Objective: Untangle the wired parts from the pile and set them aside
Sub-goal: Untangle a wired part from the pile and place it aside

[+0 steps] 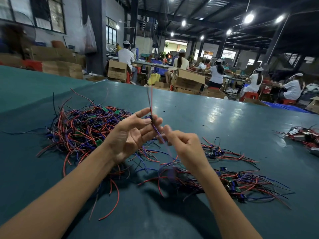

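1. part (151, 119) held up just right of the pile (82, 130), pinched by thumb and fingers of the left hand (131, 135)
2. right hand (183, 145), farther right of the pile, blurred, fingers curled on the part's purple wire (159, 137)
3. loose parts (241, 183) lie right of the pile

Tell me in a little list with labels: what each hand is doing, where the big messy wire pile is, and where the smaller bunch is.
left hand: pinches a small wired part; its red and dark wires stick up
right hand: pinches the part's purple wires lower down; fingertips blurred
tangled pile: on the table, left of the hands
smaller bunch: spread out on the right, beside the right arm
table: dark green cover
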